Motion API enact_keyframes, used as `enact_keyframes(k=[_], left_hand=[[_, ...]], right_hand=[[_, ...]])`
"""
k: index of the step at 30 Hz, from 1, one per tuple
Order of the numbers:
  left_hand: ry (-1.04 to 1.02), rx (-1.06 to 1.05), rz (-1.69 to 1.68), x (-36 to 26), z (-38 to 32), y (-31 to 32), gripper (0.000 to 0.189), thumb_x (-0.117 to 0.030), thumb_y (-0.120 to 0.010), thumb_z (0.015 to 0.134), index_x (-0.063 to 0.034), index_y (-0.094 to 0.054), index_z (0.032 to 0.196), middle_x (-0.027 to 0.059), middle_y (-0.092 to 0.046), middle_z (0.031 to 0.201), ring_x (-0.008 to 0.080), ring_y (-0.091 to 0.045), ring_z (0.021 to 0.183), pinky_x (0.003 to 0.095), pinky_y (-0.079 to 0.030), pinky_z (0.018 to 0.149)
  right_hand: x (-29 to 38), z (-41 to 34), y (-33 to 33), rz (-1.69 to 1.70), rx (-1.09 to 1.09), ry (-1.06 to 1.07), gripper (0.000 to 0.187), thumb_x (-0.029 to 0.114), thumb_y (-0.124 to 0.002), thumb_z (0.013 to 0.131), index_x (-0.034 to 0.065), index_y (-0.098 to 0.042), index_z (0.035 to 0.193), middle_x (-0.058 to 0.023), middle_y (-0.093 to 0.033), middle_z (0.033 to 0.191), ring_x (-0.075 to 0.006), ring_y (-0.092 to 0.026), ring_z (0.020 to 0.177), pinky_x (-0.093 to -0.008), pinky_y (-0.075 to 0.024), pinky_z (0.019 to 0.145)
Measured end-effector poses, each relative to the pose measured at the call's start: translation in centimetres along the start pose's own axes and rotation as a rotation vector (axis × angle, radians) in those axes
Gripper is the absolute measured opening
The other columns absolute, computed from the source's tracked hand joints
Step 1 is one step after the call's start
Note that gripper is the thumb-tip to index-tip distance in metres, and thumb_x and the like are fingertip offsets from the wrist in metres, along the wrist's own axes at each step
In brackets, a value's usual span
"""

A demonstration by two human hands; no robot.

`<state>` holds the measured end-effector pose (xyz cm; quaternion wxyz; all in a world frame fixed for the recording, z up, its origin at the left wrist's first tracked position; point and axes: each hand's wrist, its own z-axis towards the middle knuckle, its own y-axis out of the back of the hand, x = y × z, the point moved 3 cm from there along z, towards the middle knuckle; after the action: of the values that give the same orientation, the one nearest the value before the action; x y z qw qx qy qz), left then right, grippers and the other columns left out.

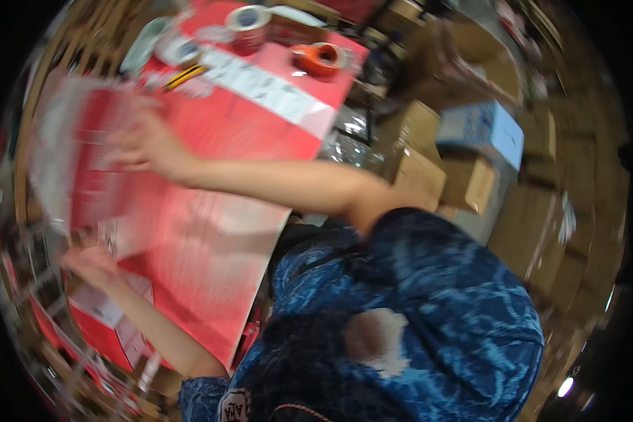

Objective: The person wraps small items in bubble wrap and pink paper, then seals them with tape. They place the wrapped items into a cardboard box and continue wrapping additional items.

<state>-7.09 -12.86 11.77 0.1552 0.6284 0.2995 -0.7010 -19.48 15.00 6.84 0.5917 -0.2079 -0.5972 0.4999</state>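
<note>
A clear plastic packet with a red panel [92,158] is blurred by motion over the far left end of the red tabletop [216,211]. My right hand [155,145] reaches across the table, its fingers on the near side of this packet. At the packet's lower end in the picture is my left hand [92,264], its fingers curled at the edge. Blur hides the exact grip of both hands. Close under my left forearm stands a red and white box [111,316].
A yellow and black cutter [184,77], tape rolls [249,20] and an orange tape dispenser [316,59] lie on the tabletop beside a white paper strip [258,87]. Cardboard boxes [419,174], a blue box [482,129] and a large open carton [459,63] stand at the right.
</note>
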Motion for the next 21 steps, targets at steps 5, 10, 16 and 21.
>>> enact_keyframes(k=[5,10,16,21], left_hand=[[0.032,0.081,0.072,11.0,3.0,-12.4,0.085,-0.054,-0.051,0.115,-0.0018,-0.022,0.174,0.02,-0.038,0.174,0.043,-0.043,0.157,0.0611,-0.041,0.127],[0.299,1.074,0.736,22.7,-22.2,-16.0,0.057,-0.048,-0.048,0.119,0.0021,-0.072,0.133,0.0115,-0.076,0.117,0.0198,-0.07,0.103,0.0361,-0.055,0.088],[0.821,1.165,1.299,27.1,-34.2,-8.2,0.055,-0.048,-0.052,0.114,0.0007,-0.071,0.131,0.0119,-0.075,0.112,0.0235,-0.069,0.102,0.0389,-0.054,0.091],[0.707,1.351,1.654,28.0,-41.3,-15.9,0.056,-0.048,-0.059,0.109,0.0011,-0.066,0.136,0.0143,-0.071,0.119,0.0257,-0.065,0.109,0.0408,-0.051,0.096]], right_hand=[[-2.9,-9.7,2.4,-0.879,0.153,0.162,0.031,0.017,-0.069,0.099,0.0034,-0.074,0.127,-0.016,-0.075,0.093,-0.027,-0.071,0.09,-0.0466,-0.0568,0.083],[10.5,-43.3,15.3,-1.503,0.101,-0.613,0.043,0.045,-0.072,0.097,0.008,-0.08,0.117,-0.0231,-0.079,0.107,-0.0446,-0.075,0.103,-0.0558,-0.0576,0.093],[18.2,-82.7,23.8,-1.284,-1.689,-0.412,0.029,0.029,-0.069,0.099,0.0098,-0.078,0.118,-0.0196,-0.079,0.106,-0.0405,-0.076,0.102,-0.0514,-0.0601,0.087],[15.5,-104.8,27.2,-0.836,-2.06,-0.772,0.028,0.03,-0.065,0.1,0.0121,-0.078,0.118,-0.0226,-0.079,0.114,-0.0433,-0.076,0.107,-0.0565,-0.0614,0.093]])
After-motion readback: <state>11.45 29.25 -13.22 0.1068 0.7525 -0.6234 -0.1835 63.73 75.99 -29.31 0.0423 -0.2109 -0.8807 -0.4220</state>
